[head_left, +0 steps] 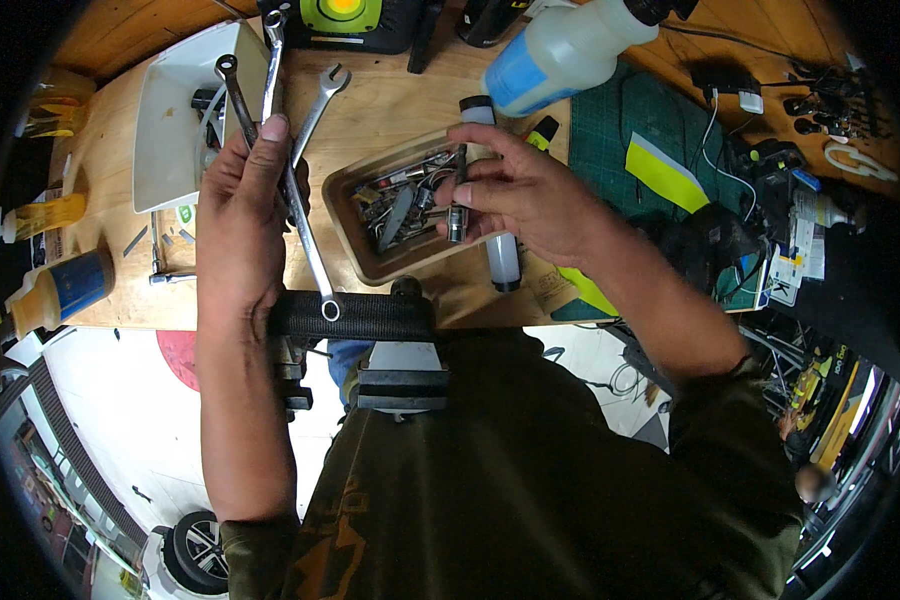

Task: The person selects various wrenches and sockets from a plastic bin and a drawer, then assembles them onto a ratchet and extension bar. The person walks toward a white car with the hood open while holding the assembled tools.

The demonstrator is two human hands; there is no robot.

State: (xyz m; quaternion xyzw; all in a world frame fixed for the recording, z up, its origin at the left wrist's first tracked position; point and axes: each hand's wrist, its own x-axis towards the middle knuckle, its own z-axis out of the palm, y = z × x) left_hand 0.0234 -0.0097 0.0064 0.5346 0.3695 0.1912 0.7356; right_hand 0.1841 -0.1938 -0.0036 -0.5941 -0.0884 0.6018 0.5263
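My left hand (245, 205) is closed around several combination wrenches (312, 250), which fan out above and below the fist. One shows a dark ring end, another an open jaw at the top. Between the fingers and thumb of my right hand (530, 195), a slim metal socket tool (457, 222) is held upright, its socket downward. It hovers over the right side of a beige tray (342, 225) filled with sockets, bits and small metal tools. Part of the tray's right side is hidden by this hand.
A white bin (155, 140) stands at the left, with a ratchet (173, 278) below it. A spray bottle (560, 60) is at the back, a green cutting mat (605, 115) at the right. A vise (402, 375) sits at the bench's front edge; a dark cylindrical lamp (504, 265) lies beside the tray.
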